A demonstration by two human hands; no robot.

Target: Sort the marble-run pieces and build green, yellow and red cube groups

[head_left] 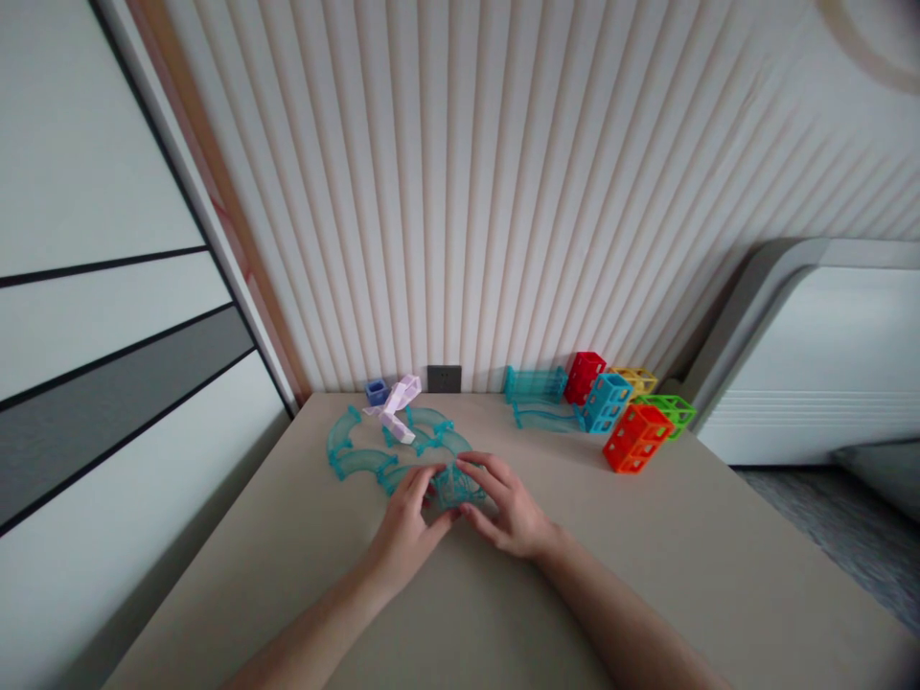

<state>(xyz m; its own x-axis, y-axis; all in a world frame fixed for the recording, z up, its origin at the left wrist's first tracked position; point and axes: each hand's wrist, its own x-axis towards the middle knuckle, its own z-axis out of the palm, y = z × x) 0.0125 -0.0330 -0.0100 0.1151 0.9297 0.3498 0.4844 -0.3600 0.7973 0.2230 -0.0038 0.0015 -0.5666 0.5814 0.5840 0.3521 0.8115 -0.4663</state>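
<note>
Head view: left hand (403,529) and right hand (516,517) hold a translucent teal plastic piece (452,489) between their fingertips, over the middle of the table (460,613). The step seems to be handling this piece; shifting it would call for an even two-sided grip. Curved teal track pieces (359,462) crowd beyond the left hand, near a lilac branched piece (394,425); cube-frame towers (636,439) stand well apart, rightward.

One compact, translucent teal plastic piece (452,489), openwork in look, partly hidden; held between left hand (411,517) and right hand (512,508), contact with beige tabletop (561,479) unclear
</note>
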